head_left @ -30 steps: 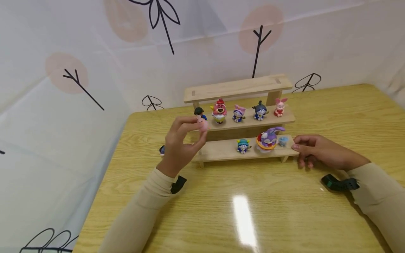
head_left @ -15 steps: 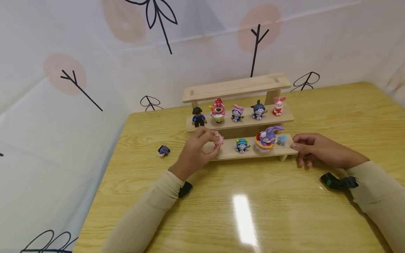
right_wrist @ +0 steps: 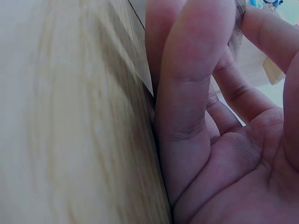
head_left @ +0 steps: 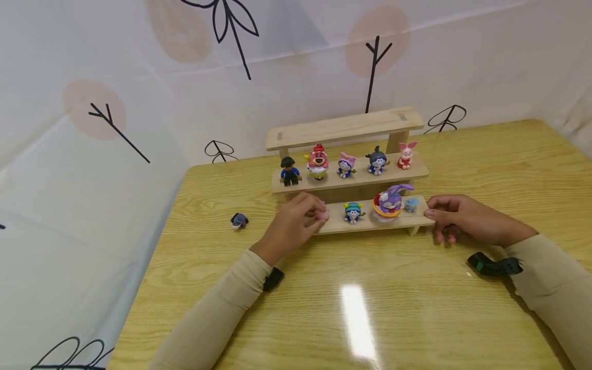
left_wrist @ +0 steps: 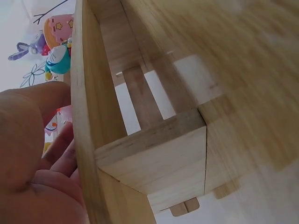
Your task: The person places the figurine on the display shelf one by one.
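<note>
A three-step wooden display shelf [head_left: 344, 127] stands on the table with small toy figurines on its lower two steps. At the left end of the bottom step, my left hand [head_left: 293, 220] pinches a small pink figurine [head_left: 325, 212], mostly hidden behind the fingers. A teal-hatted figurine [head_left: 353, 213], a purple rabbit figurine [head_left: 390, 200] and a small light-blue figurine [head_left: 411, 205] are to its right. My right hand [head_left: 472, 222] grips the right end of that step, thumb at its top edge. The left wrist view shows the step's underside and leg [left_wrist: 156, 154].
A dark blue-grey figurine [head_left: 239, 221] lies on the wooden table [head_left: 208, 195] left of the shelf. The middle step carries a dark-capped toy man [head_left: 290, 172], a pink bear [head_left: 317, 162], a piglet [head_left: 405, 155] and others. A printed cloth [head_left: 296, 67] hangs behind.
My left hand has moved down and right with the pink figurine, from in front of the middle step to the bottom step. My right hand has stayed at the shelf's end.
</note>
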Tool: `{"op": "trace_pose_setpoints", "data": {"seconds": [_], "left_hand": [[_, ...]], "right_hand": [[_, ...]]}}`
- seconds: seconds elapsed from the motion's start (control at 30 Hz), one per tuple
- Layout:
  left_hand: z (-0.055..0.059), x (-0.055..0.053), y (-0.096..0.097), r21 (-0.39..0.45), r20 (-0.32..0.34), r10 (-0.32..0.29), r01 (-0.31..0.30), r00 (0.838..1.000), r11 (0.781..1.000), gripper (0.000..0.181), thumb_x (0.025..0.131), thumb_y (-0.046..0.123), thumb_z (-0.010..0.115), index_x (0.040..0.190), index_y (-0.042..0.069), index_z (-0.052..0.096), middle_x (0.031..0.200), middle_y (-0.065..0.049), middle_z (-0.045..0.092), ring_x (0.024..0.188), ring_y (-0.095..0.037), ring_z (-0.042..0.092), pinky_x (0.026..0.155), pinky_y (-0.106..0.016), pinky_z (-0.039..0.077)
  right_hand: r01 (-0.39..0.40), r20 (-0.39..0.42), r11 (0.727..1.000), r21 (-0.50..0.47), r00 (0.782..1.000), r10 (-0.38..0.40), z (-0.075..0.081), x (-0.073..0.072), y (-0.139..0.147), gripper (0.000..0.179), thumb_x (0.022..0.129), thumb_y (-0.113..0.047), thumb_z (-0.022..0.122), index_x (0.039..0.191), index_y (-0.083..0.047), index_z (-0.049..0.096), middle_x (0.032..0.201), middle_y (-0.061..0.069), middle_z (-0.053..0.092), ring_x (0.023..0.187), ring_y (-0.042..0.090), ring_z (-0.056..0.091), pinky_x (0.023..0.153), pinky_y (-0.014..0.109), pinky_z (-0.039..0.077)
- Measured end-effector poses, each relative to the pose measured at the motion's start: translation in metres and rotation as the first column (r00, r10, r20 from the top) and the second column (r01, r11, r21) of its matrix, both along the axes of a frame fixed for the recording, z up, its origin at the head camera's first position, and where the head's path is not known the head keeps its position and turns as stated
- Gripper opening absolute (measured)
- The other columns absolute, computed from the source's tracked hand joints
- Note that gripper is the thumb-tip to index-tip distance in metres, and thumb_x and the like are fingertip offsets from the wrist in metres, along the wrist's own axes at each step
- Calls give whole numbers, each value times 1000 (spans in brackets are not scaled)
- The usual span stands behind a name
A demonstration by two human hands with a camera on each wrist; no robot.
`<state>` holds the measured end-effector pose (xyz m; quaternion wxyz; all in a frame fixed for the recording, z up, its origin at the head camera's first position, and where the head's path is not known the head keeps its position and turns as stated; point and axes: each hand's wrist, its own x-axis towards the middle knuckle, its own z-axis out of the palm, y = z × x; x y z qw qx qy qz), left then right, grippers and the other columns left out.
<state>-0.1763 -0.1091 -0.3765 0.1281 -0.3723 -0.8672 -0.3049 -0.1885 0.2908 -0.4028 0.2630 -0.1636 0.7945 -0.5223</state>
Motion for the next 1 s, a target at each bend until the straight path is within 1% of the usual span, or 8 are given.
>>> {"op": "trace_pose_setpoints", "data": {"seconds": [0.2, 0.33, 0.43, 0.67, 0.77, 0.87, 1.0], "left_hand": [[0, 1, 0, -6, -6, 7, -7, 1000, 1000, 10, 94, 13, 71, 103, 8, 67, 110, -4, 66, 95, -9, 64, 84, -20, 57], [0, 0, -1, 9, 12, 7, -7, 1000, 1000, 9, 96, 15, 68, 103, 9, 67, 106, -2, 65, 92, -7, 63, 83, -18, 56], [0, 0, -1, 18, 38, 0, -1, 999, 1000, 13, 96, 15, 68, 107, 8, 65, 105, -2, 64, 93, -7, 63, 83, -17, 56], [2, -1, -1, 35, 73, -16, 14, 997, 999, 33, 95, 15, 70, 125, 6, 59, 108, -4, 65, 97, -10, 65, 86, -17, 56], [2, -1, -1, 26, 80, -16, 14, 997, 1000, 34, 95, 16, 70, 126, 6, 59, 110, -4, 65, 99, -10, 65, 87, -18, 55], [2, 0, -1, 9, 85, -3, 2, 996, 1000, 33, 95, 17, 70, 125, 8, 61, 110, -3, 65, 99, -10, 65, 88, -18, 55], [2, 0, -1, 6, 109, 2, -3, 994, 1000, 33, 95, 17, 69, 126, 8, 62, 109, -2, 65, 99, -9, 64, 89, -19, 55]], "right_hand": [[-7, -2, 1000, -4, 1000, 7, 0, 0, 1, 21, 109, -25, 45, 115, -6, 51, 79, 14, 68, 69, 28, 66, 58, 38, 57], [-8, -3, 1000, -7, 1000, 8, -1, 0, 2, 21, 109, -25, 45, 115, -6, 52, 78, 14, 67, 69, 28, 66, 58, 38, 57], [-11, -7, 1000, -9, 1000, 11, -1, 0, 2, 21, 109, -25, 45, 115, -6, 51, 78, 13, 67, 69, 28, 66, 57, 38, 57], [-17, -10, 1000, -17, 1000, 17, -1, 0, 1, 21, 109, -25, 45, 115, -5, 51, 79, 14, 67, 68, 28, 66, 57, 38, 57], [-14, -7, 1000, -16, 1000, 14, -1, -1, 2, 21, 109, -25, 45, 114, -6, 51, 78, 13, 67, 68, 27, 66, 57, 38, 57], [-11, -5, 1000, -16, 1000, 11, -2, -1, 2, 19, 109, -24, 45, 114, -7, 52, 77, 12, 67, 68, 26, 66, 57, 37, 57], [3, 11, 1000, -20, 1000, -3, -2, -1, 1, 19, 108, -25, 46, 113, -8, 53, 77, 11, 67, 68, 26, 66, 57, 38, 56]]}}
